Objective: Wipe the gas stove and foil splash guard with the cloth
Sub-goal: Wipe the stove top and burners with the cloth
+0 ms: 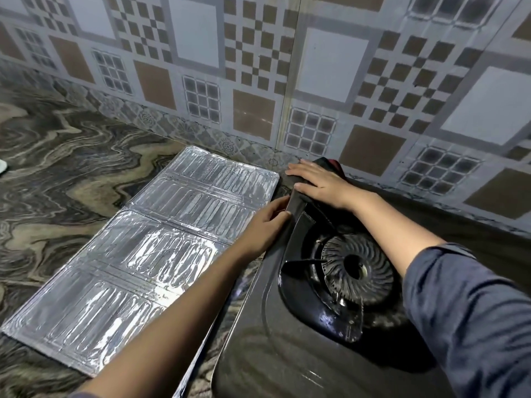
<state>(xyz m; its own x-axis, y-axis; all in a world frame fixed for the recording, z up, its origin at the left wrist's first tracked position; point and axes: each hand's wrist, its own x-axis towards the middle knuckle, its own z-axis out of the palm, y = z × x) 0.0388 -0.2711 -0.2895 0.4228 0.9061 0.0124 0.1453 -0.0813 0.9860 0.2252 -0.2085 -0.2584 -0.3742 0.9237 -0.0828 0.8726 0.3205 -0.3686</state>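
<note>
Far on the left lies the swirly stone counter [57,145], and on it the foil splash guard [149,245] lies flat, not standing up. It is a long shiny sheet, and its long way runs from the near left corner up toward the tiled wall [258,67] at the back. Its far right corner sits just beside the back left corner of the gas stove [287,354]. Next comes the left hand [267,225]. It rests at the stove's left edge, right between the foil and the stove, with its fingers curled and pinching a dark flat edge there. I cannot tell if that edge is part of the cloth or part of the stove. Then comes the right hand [319,182], farther back. It lies flat with fingers spread out straight, pressing down on the dark cloth [330,165] at the stove's back left corner, close to the wall. It is not gripping; it just pushes down. A bit of red shows at the cloth's back edge. To the right and nearer is the black burner [356,268], still not covered by the cloth. I think the foil is closest to the left hand, but the cloth is under the right one. So to wipe the foil, the cloth must slide left, then along the sheet's long way.
</note>
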